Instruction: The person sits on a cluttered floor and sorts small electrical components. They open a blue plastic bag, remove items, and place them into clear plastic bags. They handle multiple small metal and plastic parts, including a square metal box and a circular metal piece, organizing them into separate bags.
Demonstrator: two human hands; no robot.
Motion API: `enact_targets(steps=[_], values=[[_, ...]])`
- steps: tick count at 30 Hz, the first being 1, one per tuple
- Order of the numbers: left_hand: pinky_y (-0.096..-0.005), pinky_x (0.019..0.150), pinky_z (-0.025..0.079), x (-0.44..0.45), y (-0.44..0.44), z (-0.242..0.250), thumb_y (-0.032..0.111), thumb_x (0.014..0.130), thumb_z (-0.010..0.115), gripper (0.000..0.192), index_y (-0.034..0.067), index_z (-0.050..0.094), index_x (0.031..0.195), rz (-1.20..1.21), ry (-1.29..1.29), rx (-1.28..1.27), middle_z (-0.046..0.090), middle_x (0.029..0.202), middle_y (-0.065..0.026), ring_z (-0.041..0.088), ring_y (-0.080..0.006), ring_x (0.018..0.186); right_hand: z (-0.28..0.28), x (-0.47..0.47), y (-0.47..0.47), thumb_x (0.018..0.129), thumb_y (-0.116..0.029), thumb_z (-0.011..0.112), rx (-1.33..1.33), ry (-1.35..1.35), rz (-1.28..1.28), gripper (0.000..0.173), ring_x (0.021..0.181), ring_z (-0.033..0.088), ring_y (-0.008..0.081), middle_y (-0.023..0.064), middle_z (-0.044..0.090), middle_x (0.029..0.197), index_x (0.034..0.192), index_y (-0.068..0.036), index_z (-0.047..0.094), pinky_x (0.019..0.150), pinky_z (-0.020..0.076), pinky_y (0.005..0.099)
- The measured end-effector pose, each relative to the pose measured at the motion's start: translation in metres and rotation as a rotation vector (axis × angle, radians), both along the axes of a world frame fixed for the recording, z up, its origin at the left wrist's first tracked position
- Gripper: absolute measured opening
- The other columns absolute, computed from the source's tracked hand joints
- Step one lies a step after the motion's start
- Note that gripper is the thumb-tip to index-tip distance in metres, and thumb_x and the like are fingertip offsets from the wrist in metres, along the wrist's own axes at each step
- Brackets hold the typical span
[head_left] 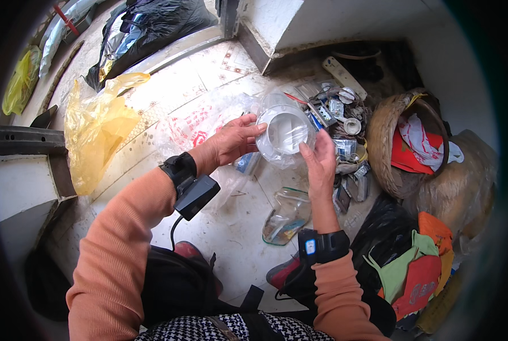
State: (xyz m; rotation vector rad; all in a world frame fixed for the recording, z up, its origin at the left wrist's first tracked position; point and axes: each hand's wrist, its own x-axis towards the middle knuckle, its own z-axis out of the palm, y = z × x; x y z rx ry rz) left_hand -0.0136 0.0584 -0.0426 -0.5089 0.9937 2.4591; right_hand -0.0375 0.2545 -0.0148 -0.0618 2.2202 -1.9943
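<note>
Between my hands, above the tiled floor, is a round white fixture in clear plastic wrap [286,132]; what it is exactly I cannot tell. My left hand [239,138] grips its left rim with thumb and fingers. My right hand [320,155] holds its lower right edge, thumb in front. Crumpled clear bags with red print [194,123] lie behind and left of my left hand. A clear zip bag with small items inside [287,219] rests on the floor left of my right forearm. Just beyond my right hand is a pile of electrical parts and wires [335,111].
A woven basket [377,145] holding red and white bags stands at the right. Colourful cloth bags [416,273] lie near my right elbow. A yellow plastic bag [96,132] is at the left, a black bag [164,30] by the doorway. A power strip [343,76] lies near the wall.
</note>
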Motion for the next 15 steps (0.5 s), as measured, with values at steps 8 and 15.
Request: enact_targets(steps=[8,15], values=[[-0.0392,0.092,0.034,-0.001,0.002,-0.003,0.038,0.08,0.058,0.049,0.012,0.042,0.119,-0.073,0.02,-0.033,0.049,0.115,-0.0049,0.045,-0.0195,0.107,-0.005,0.006,0.004,0.07,-0.008,0.069,-0.196,-0.244,0.109,0.049,0.091,0.052,0.0132,0.005,0.055,0.102,0.112,-0.001,0.045,0.08,0.0407,0.0265],[-0.0397,0.092,0.035,-0.001,0.001,0.003,0.048,0.076,0.059,0.064,0.011,0.038,0.123,-0.06,-0.036,-0.076,0.047,0.117,-0.0075,0.044,-0.0217,0.108,-0.006,0.008,0.005,0.059,0.0,0.067,0.714,0.492,0.226,0.051,0.104,0.047,0.0258,0.0088,0.05,0.113,0.105,-0.008,0.05,0.087,0.0376,0.0341]])
